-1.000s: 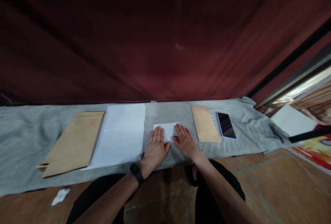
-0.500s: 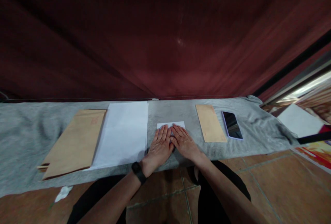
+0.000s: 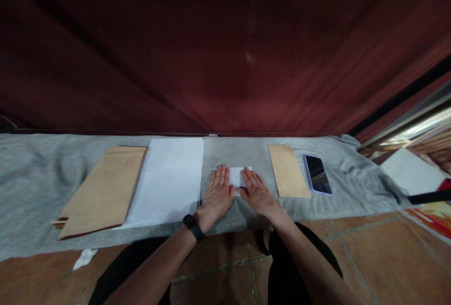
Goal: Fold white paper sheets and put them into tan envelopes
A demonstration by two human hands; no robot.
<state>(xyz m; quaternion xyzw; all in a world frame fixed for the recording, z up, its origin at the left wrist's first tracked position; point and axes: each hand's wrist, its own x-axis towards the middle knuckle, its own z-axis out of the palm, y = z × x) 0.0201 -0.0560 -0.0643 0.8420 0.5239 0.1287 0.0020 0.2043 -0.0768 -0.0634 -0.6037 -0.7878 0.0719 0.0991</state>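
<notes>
A small folded sheet of white paper lies flat on the grey cloth, partly covered by both hands. My left hand rests palm down on its left side, fingers stretched forward. On the right side of the paper lies my right hand, flat too, with its fingers extended. The two thumbs point toward each other near the lower edge of the paper. To the left is a stack of white paper sheets. A single brown envelope lies to the right of my right hand.
Several large brown envelopes overlap the sheets at the left. A phone in a light purple case lies beyond the single envelope. Grey cloth covers the long narrow surface, with a dark red curtain behind it.
My hands have slid apart, the left one to the left and the right one to the right, uncovering the middle of the folded paper.
</notes>
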